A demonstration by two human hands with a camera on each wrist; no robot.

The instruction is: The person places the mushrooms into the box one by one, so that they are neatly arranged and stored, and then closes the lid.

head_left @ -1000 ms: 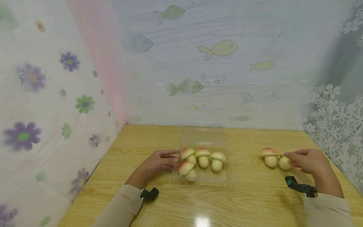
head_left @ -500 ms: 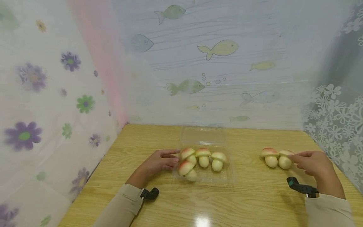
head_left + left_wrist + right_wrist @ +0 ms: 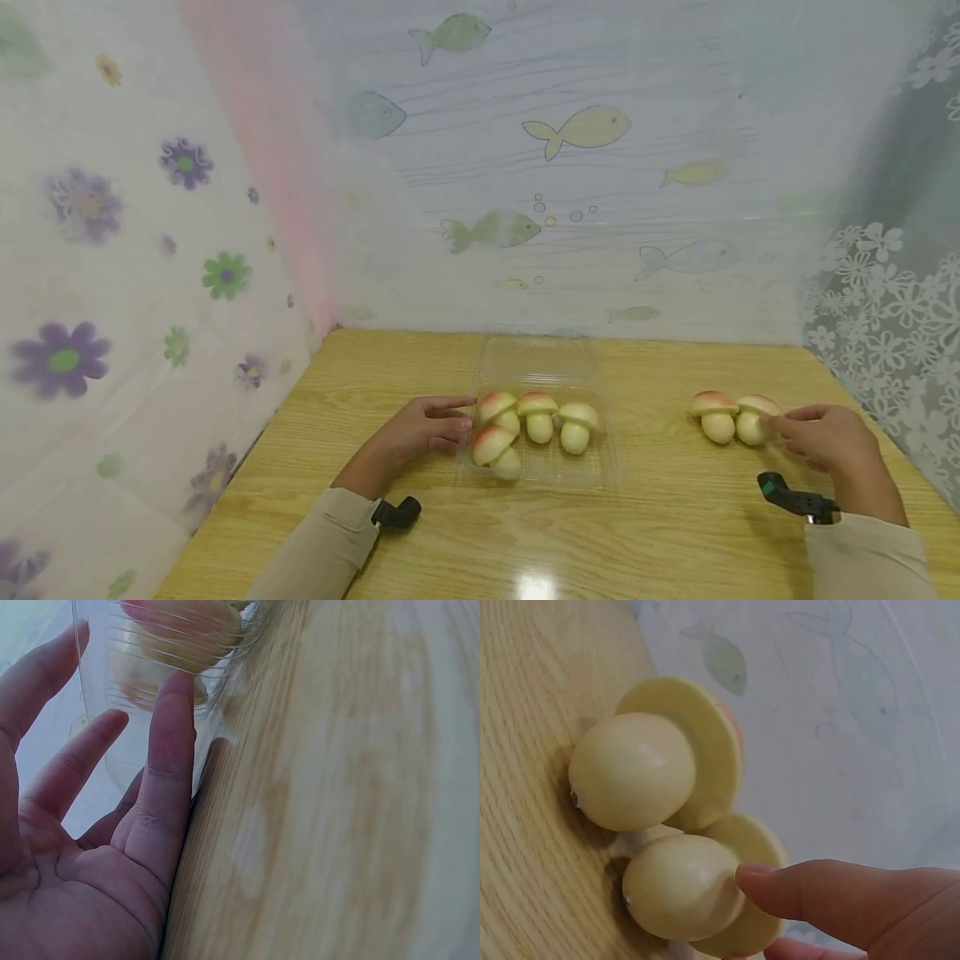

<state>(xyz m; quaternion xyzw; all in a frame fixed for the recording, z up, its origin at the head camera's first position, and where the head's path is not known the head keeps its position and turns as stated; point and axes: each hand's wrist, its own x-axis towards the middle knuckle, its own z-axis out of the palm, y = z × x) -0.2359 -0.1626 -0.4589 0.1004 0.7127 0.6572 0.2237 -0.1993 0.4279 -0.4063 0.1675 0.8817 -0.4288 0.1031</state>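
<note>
My right hand (image 3: 828, 437) pinches the nearer of two toy mushrooms (image 3: 752, 427) at the table's right side. The right wrist view has its thumb (image 3: 780, 889) pressed where the pale round stem meets the cap, with part of a finger below the cap's edge. Close against it on the left lies the second mushroom (image 3: 717, 427), its cap blushed red. A clear plastic box (image 3: 615, 450) holds several more mushrooms (image 3: 537, 417). Fingers of my left hand (image 3: 414, 433) are loosely extended, fingertips right at the box's left wall (image 3: 161, 645).
The box's clear lid (image 3: 536, 358) is folded back toward the rear wall. The wooden table (image 3: 420, 533) is bordered by a flower-print sheet (image 3: 127, 275) on the left, a fish-print sheet (image 3: 570, 275) behind, and a white-flower panel (image 3: 907, 292) on the right.
The nearer right-hand mushroom has turned, so its reddish cap now shows upright beside the other's. My right hand has shifted slightly lower on it. The left hand and box stay still.
</note>
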